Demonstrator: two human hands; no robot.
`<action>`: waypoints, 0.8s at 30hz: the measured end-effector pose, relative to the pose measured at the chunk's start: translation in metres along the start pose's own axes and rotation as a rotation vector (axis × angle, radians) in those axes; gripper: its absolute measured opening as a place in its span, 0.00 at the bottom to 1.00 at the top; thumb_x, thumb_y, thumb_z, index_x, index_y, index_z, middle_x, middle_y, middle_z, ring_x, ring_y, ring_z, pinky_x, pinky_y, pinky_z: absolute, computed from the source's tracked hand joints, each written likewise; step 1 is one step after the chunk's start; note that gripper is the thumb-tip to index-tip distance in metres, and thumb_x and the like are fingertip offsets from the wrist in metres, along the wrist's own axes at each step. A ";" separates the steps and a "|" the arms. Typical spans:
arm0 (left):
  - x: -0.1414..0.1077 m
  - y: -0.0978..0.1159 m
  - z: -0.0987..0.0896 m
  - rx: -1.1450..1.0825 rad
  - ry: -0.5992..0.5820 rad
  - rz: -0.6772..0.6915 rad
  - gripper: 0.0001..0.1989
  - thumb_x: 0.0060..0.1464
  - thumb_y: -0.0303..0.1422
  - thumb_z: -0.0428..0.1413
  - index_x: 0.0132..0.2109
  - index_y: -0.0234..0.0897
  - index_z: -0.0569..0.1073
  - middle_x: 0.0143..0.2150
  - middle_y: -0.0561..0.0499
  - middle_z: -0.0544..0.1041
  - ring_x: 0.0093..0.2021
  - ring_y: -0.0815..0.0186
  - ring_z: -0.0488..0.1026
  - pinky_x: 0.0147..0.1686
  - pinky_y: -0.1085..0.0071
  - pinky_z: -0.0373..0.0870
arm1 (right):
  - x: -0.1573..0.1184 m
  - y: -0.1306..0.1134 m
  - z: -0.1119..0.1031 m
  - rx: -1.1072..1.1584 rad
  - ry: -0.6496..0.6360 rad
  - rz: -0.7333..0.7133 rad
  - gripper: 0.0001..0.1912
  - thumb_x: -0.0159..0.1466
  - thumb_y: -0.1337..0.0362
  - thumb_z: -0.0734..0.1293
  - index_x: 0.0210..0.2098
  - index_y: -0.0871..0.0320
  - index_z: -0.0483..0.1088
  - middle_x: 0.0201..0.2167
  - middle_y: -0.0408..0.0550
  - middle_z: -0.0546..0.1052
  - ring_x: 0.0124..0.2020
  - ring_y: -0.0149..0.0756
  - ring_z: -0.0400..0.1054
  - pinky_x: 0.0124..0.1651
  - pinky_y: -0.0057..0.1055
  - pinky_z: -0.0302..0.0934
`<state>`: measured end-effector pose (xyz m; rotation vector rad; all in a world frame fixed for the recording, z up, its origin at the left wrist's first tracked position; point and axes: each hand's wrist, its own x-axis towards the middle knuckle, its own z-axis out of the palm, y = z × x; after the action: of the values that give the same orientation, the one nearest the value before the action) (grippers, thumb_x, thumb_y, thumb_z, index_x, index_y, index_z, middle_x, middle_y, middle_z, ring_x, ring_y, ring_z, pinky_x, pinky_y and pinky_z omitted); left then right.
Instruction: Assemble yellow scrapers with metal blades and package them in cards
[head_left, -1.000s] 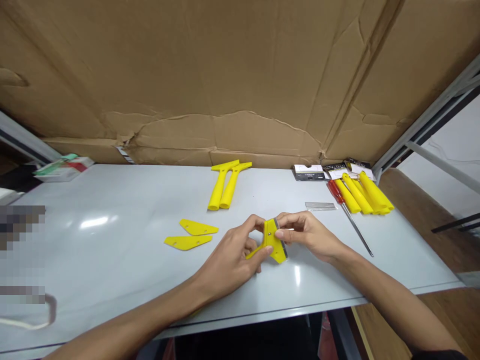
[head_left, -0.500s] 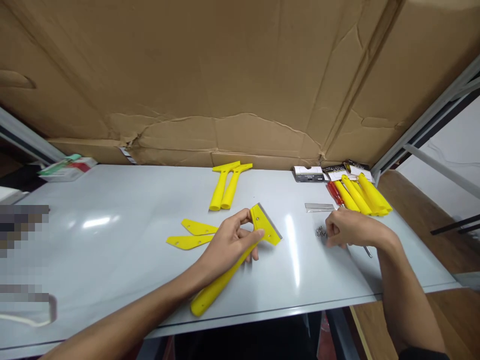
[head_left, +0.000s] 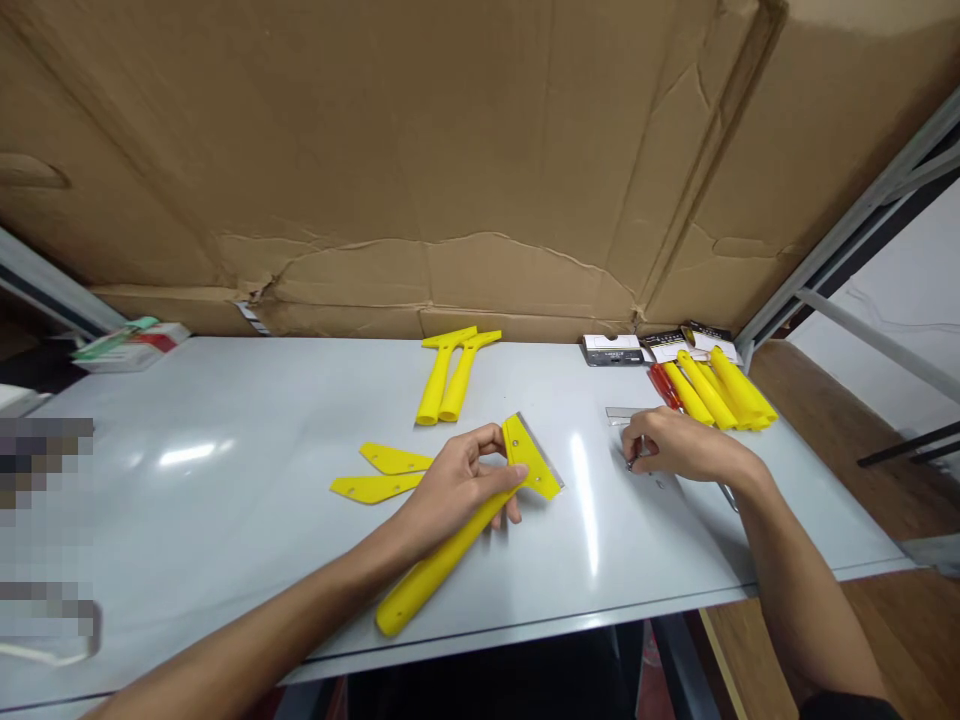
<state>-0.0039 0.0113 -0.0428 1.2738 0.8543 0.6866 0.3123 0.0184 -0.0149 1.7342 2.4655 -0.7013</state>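
Note:
My left hand (head_left: pixel 469 480) is closed round the neck of a yellow scraper (head_left: pixel 442 575), whose head with a metal blade points up and right. My right hand (head_left: pixel 660 443) has its fingers pinched at the small screws (head_left: pixel 660 485), which it partly hides; a tiny metal piece shows at the fingertips. Thin blades (head_left: pixel 617 416) lie just behind that hand. Left of my left hand are two flat yellow plates (head_left: pixel 375 488) with holes. Two yellow scraper handles (head_left: pixel 433 385) lie farther back.
More yellow handles (head_left: pixel 731 390) lie at the back right beside a red-handled screwdriver (head_left: pixel 664 385). Black-and-white packages (head_left: pixel 613 350) are by the cardboard (head_left: pixel 480 150). A small box (head_left: pixel 133 345) sits at the back left of the white table (head_left: pixel 247 540).
My right hand has moved a little left over the screws, with its fingers now pinched there. My left hand keeps its hold on the scraper.

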 end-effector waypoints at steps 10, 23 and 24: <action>0.000 -0.003 -0.001 0.024 -0.006 -0.083 0.17 0.55 0.41 0.64 0.44 0.35 0.69 0.28 0.50 0.77 0.25 0.61 0.79 0.22 0.70 0.70 | 0.002 -0.006 0.002 -0.040 0.006 -0.089 0.06 0.59 0.71 0.69 0.31 0.56 0.78 0.35 0.48 0.78 0.37 0.38 0.70 0.41 0.33 0.58; -0.002 -0.003 0.012 0.067 -0.097 -0.131 0.20 0.52 0.43 0.68 0.41 0.35 0.70 0.24 0.51 0.78 0.17 0.69 0.72 0.19 0.74 0.68 | 0.019 -0.073 0.039 0.512 0.409 -0.650 0.04 0.66 0.66 0.70 0.40 0.56 0.77 0.39 0.48 0.80 0.33 0.33 0.72 0.34 0.31 0.67; -0.003 -0.003 0.014 0.061 -0.106 -0.131 0.21 0.51 0.43 0.68 0.41 0.35 0.70 0.23 0.52 0.78 0.17 0.69 0.72 0.19 0.74 0.69 | 0.021 -0.077 0.045 0.509 0.441 -0.669 0.04 0.65 0.67 0.70 0.40 0.56 0.77 0.41 0.50 0.79 0.34 0.33 0.72 0.34 0.31 0.68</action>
<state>0.0063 0.0014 -0.0447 1.2848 0.8680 0.4882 0.2256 -0.0007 -0.0355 1.2276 3.4789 -1.1849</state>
